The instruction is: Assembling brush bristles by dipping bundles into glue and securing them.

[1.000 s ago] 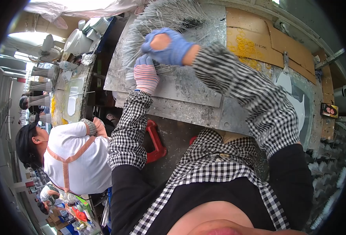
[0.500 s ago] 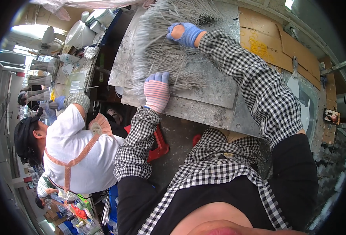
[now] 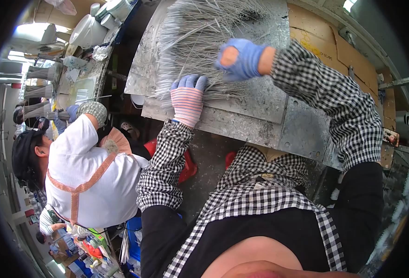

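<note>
Across the upper middle of the view lies a galvanised sheet-metal worktop (image 3: 260,99), scuffed and dull, its near edge running from lower left to right in front of the person's checked apron. Cardboard sheets (image 3: 325,39) line its far right side. On the worktop's far left part rests a large heap of thin grey metal rods (image 3: 199,34); their long axes run mostly from the far end toward the near edge, fanning outward to the left, so that the near tips point at the person. To the right of the heap, bare metal stays open as far as the cardboard. Left of the bench, beyond its left edge, a co-worker in a white shirt (image 3: 86,171) with orange straps bends over a second table (image 3: 81,85), well apart from the heap. Left hand (image 3: 188,99), in a pink-striped glove with blue fingertips, lies flat, fingers together and extended, pressing on the rods' near ends beside the worktop's near edge. Right hand (image 3: 241,58), in a blue glove, is curled at the heap's right margin; whether it pinches any rods cannot be told.
</note>
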{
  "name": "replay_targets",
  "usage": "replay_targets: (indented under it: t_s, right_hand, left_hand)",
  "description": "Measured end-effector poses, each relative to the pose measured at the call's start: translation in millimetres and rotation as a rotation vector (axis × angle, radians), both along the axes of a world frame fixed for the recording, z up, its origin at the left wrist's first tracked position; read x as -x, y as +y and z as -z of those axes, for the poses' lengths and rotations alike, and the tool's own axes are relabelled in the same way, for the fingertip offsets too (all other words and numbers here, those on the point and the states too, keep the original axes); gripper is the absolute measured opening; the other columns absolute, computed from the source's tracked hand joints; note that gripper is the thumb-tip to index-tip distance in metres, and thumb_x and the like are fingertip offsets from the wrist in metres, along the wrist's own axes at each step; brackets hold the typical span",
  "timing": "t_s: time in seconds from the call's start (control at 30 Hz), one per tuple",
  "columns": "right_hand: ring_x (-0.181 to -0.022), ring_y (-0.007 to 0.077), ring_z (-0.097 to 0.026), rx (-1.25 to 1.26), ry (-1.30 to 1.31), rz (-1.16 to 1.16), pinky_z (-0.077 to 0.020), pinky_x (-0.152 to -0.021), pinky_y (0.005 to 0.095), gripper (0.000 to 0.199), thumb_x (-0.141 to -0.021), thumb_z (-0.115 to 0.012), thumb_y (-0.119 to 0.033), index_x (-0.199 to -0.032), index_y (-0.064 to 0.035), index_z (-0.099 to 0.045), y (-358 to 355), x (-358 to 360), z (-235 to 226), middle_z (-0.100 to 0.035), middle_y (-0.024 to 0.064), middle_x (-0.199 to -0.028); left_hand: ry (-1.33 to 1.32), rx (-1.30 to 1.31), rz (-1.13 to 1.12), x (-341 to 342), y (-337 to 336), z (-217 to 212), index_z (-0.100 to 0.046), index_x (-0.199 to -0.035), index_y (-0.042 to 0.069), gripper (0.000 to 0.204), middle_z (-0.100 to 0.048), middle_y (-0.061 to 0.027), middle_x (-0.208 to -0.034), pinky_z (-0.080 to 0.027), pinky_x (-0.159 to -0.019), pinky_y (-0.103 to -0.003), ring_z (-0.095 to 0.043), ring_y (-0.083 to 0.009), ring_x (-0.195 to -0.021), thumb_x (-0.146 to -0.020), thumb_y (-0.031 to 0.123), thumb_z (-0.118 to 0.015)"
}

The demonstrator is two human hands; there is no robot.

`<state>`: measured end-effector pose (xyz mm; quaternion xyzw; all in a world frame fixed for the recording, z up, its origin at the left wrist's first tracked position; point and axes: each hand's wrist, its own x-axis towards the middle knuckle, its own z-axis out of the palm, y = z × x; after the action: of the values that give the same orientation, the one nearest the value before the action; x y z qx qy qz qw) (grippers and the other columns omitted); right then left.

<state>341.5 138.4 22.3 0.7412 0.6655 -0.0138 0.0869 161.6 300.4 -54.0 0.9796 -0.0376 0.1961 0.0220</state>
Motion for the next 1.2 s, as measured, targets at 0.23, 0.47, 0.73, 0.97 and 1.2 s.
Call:
replay_targets:
  t_s: [0.23, 0.47, 0.73, 0.97, 1.2]
  right_hand:
    - [-0.091, 0.0253, -0.066, -0.127, -0.115, -0.010, -0.0506, -0.093, 0.0354, 0.016, -0.089, -0.064, -0.014, -0.103, -0.0175, -0.071, -54.9, -76.3, 25.6, -0.069, 0.0069, -0.087]
    - [-0.108, 0.0246, -0.063, -0.077, -0.209, 0.189, -0.0482, -0.094, 0.0366, 0.017, -0.084, -0.068, -0.012, -0.100, -0.0143, -0.072, -39.7, -59.9, -21.6, -0.068, 0.0070, -0.106]
    - [-0.096, 0.0307, -0.070, -0.202, 0.511, 0.000, -0.0559, -0.085, 0.0452, 0.027, -0.093, -0.054, -0.023, -0.112, -0.0161, -0.072, 62.0, 30.3, 1.5, -0.073, 0.0102, -0.101]
    - [-0.104, 0.0286, -0.064, -0.163, 0.213, -0.253, -0.0557, -0.086, 0.0408, 0.030, -0.093, -0.058, -0.025, -0.122, -0.0231, -0.065, 58.8, 6.1, 50.3, -0.062, 0.0095, -0.108]
    - [-0.105, 0.0285, -0.064, -0.231, 0.004, -0.121, -0.0558, -0.087, 0.0396, 0.023, -0.087, -0.062, -0.018, -0.109, -0.0162, -0.068, 66.4, -32.0, 60.5, -0.064, 0.0078, -0.108]
  left_hand:
    - [-0.046, -0.012, -0.010, 3.1, -1.0, 4.3, -0.062, -0.120, 0.014, 0.053, -0.062, -0.0092, -0.116, -0.042, -0.100, -0.050, -0.059, -0.0314, -0.110, -0.068, 0.007, -0.069]
    - [-0.159, -0.111, -0.134, 5.7, -6.6, -7.2, -0.064, -0.121, 0.025, 0.044, -0.058, -0.0109, -0.128, -0.042, -0.096, -0.051, -0.058, -0.0324, -0.110, -0.078, 0.016, -0.069]
    - [-0.042, -0.113, -0.020, 10.2, -11.5, -2.6, -0.063, -0.118, 0.018, 0.046, -0.064, -0.0122, -0.117, -0.045, -0.087, -0.050, -0.061, -0.0315, -0.106, -0.073, 0.016, -0.070]
    - [0.020, -0.019, -0.104, 17.4, -24.2, 5.7, -0.061, -0.120, 0.010, 0.056, -0.064, -0.0119, -0.106, -0.049, -0.086, -0.046, -0.061, -0.0328, -0.101, -0.065, 0.009, -0.071]
    - [0.114, 0.009, -0.095, 41.1, -37.9, 2.8, -0.064, -0.115, 0.013, 0.056, -0.062, -0.0105, -0.107, -0.047, -0.087, -0.047, -0.059, -0.0327, -0.100, -0.060, 0.011, -0.075]
